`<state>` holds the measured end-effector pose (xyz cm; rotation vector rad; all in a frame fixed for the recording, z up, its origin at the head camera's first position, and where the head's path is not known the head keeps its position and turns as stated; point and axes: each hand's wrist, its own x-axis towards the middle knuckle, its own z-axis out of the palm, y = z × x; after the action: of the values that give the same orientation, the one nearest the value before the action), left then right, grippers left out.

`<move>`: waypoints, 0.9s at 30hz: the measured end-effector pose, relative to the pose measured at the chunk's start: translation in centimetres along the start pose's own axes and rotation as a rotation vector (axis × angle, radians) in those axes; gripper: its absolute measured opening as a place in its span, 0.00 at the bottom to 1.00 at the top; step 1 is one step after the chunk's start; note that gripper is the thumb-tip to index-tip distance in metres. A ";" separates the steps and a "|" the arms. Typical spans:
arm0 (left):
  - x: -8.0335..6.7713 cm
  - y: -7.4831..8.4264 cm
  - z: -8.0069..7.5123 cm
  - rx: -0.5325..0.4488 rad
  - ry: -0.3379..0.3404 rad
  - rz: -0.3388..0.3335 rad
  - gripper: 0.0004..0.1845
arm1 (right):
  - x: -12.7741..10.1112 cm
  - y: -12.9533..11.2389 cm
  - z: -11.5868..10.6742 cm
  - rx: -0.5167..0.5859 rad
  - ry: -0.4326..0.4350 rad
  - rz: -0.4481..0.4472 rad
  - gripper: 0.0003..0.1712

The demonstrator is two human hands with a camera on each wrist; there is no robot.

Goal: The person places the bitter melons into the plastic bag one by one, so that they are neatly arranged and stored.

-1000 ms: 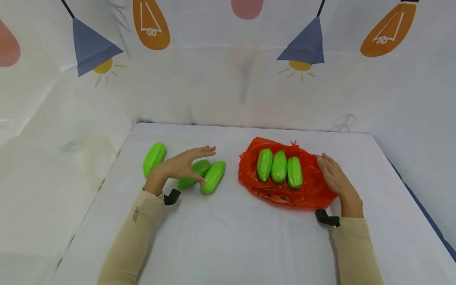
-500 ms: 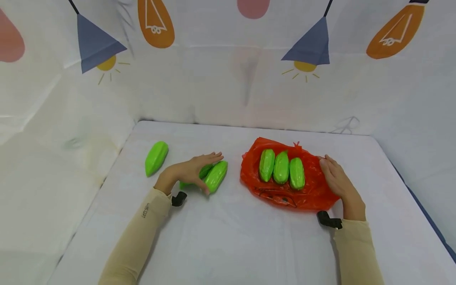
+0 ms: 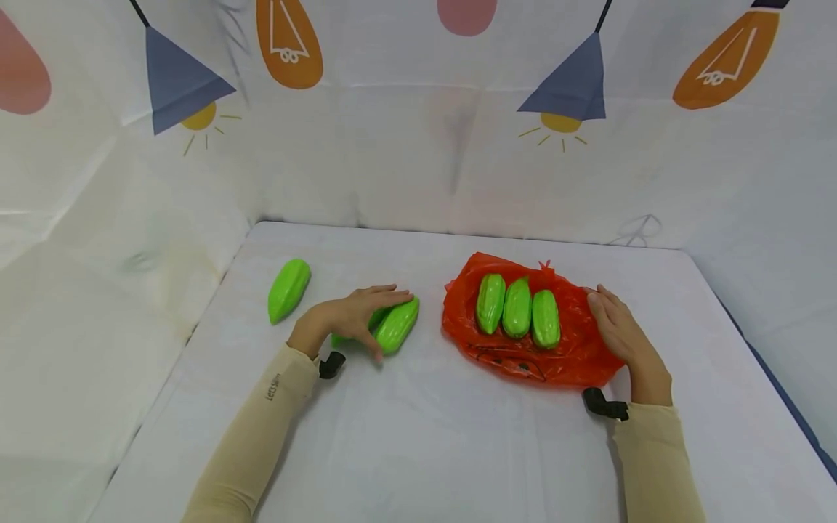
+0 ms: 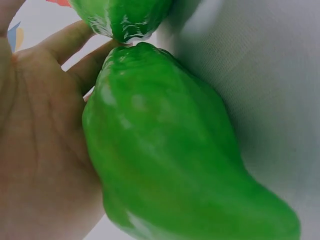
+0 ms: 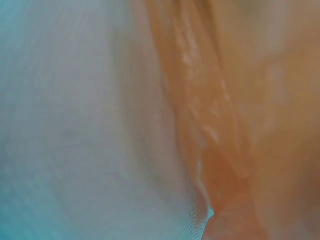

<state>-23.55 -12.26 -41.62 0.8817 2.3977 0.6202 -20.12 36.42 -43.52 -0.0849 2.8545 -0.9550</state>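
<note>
The left hand (image 3: 346, 316) lies over 2 green gourds (image 3: 395, 327) just left of the red bag (image 3: 575, 349), fingers stretched over the top and thumb down at the near side, the palm against 1 gourd (image 4: 170, 150) in the left wrist view; a firm grip cannot be told. On the red bag, 3 more gourds (image 3: 516, 306) lie side by side. The right hand (image 3: 621, 334) rests flat on the bag's right edge, fingers straight and together. Far left of the bag lies 1 lone gourd (image 3: 288, 290) on the white table (image 3: 425, 436).
</note>
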 end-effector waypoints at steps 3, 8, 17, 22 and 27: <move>0.0 0.1 0.0 0.024 -0.005 -0.007 0.64 | 0.1 0.0 0.0 -0.003 0.003 -0.004 0.39; -0.1 0.1 -0.2 0.023 0.003 -0.026 0.63 | 0.1 0.0 -0.1 -0.005 0.003 -0.006 0.39; -1.9 0.7 -1.9 -0.015 0.116 0.015 0.60 | 0.0 -0.1 0.0 0.004 0.004 -0.011 0.39; -4.2 1.7 -3.8 -0.054 0.177 0.023 0.59 | 0.0 -0.1 -0.2 0.003 0.011 -0.021 0.38; -6.1 2.1 -5.0 -0.071 0.256 0.067 0.60 | -0.1 0.0 -0.2 0.006 0.015 -0.027 0.38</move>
<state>-21.55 -16.28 -34.74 0.9021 2.5599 0.8863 -20.07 36.48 -43.36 -0.1168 2.8715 -0.9740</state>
